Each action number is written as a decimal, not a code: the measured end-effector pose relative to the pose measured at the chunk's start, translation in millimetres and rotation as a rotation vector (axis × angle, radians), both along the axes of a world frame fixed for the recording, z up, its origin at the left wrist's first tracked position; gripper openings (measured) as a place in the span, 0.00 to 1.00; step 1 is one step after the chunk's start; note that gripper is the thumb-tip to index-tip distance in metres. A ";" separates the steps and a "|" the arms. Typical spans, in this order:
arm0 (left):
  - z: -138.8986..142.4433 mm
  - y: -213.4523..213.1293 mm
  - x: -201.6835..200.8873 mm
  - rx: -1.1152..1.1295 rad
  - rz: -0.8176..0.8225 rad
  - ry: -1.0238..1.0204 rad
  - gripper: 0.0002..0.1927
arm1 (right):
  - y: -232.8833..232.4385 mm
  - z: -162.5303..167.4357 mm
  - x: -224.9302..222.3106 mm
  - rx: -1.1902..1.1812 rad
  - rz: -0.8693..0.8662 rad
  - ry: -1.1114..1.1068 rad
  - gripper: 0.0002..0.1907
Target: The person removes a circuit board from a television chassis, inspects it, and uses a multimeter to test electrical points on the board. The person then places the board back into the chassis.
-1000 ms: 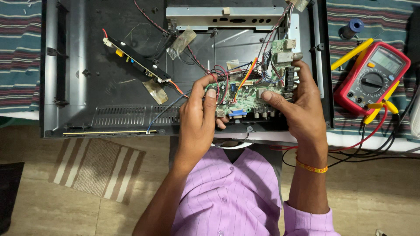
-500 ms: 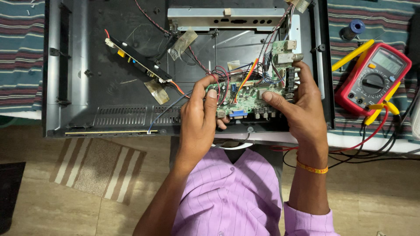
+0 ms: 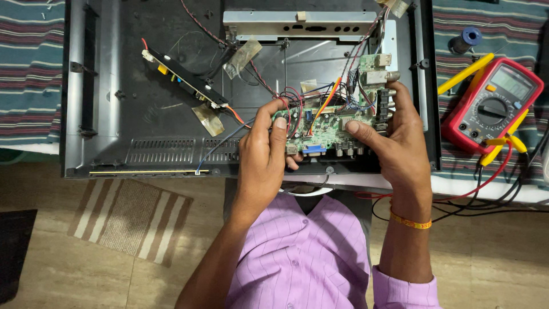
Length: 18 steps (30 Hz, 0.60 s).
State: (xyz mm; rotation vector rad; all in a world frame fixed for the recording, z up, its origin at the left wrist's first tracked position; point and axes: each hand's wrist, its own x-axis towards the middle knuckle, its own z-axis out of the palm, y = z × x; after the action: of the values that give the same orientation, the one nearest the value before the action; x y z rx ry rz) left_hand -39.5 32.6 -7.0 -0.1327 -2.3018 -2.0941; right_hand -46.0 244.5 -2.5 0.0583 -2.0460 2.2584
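A long narrow board [image 3: 182,80] lies on the left of the opened black chassis [image 3: 143,126]. The left hand [image 3: 264,154] pinches the left end of the green circuit board [image 3: 326,129], thumb on top. The board sits between both grips, above the chassis's lower edge. The right hand [image 3: 394,143] clamps its right end, fingers pressed on the connectors. A red multimeter [image 3: 493,106] rests on the table's striped cloth [image 3: 28,68], far right.

A red multimeter [image 3: 490,106] lies at the right on the striped cloth; its small rectangular screen [image 3: 510,83], grey-green, sits at its top end. No packages, labels or signs show clearly.
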 end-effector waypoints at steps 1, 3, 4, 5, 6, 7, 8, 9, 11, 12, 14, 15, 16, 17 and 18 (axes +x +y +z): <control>0.1 -0.4 0.0 0.004 -0.003 -0.001 0.18 | -0.3 -0.3 -0.2 0.004 -0.003 0.001 0.38; 0.5 -0.3 0.1 0.011 -0.007 -0.001 0.18 | -0.1 -0.4 -0.4 0.010 -0.003 0.009 0.38; 0.8 0.2 0.1 0.012 -0.009 0.001 0.18 | 0.4 -0.3 -0.2 0.013 0.000 0.017 0.38; 0.9 -0.1 -0.2 0.012 -0.010 0.004 0.18 | 0.2 -0.3 -0.3 0.015 0.003 0.023 0.38; 1.0 -0.2 -0.2 0.013 -0.012 0.005 0.18 | 0.2 -0.3 -0.1 0.020 0.001 0.025 0.38; 1.2 -0.1 -0.2 0.005 -0.010 0.009 0.18 | 0.1 -0.2 -0.1 0.024 -0.001 0.026 0.38; 1.4 0.2 -0.2 -0.003 -0.009 0.014 0.19 | 0.3 0.0 0.1 0.029 -0.004 0.028 0.38; 1.5 -0.2 -0.5 -0.010 -0.007 0.019 0.19 | 0.0 0.0 0.1 0.037 -0.008 0.023 0.38; 1.7 0.4 -0.5 -0.015 -0.001 0.014 0.19 | 0.0 0.4 0.3 0.054 -0.016 0.012 0.38; 2.0 0.8 -0.3 -0.018 0.001 0.012 0.19 | 0.0 0.5 0.5 0.054 -0.017 0.009 0.38; 2.3 0.2 -0.4 -0.028 0.001 0.011 0.19 | -0.5 0.6 0.3 0.054 -0.021 0.005 0.38; 2.6 0.3 -0.5 -0.032 0.001 0.011 0.19 | -0.4 0.7 0.3 0.052 -0.018 0.007 0.38; 2.8 0.6 -0.3 -0.027 -0.002 0.009 0.19 | -0.2 0.9 0.6 0.051 -0.015 0.009 0.38; 2.8 0.2 -0.5 -0.021 -0.004 0.008 0.18 | -0.4 0.8 0.6 0.049 -0.012 0.011 0.39; 2.8 -0.1 -0.6 -0.015 -0.007 0.006 0.18 | -0.6 0.6 0.5 0.041 -0.010 0.011 0.39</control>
State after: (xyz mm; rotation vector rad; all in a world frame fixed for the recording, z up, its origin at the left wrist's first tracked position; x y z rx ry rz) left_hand -40.1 32.5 -4.3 -0.1470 -2.3180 -2.0766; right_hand -45.6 243.9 -1.9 0.0630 -2.0831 2.2054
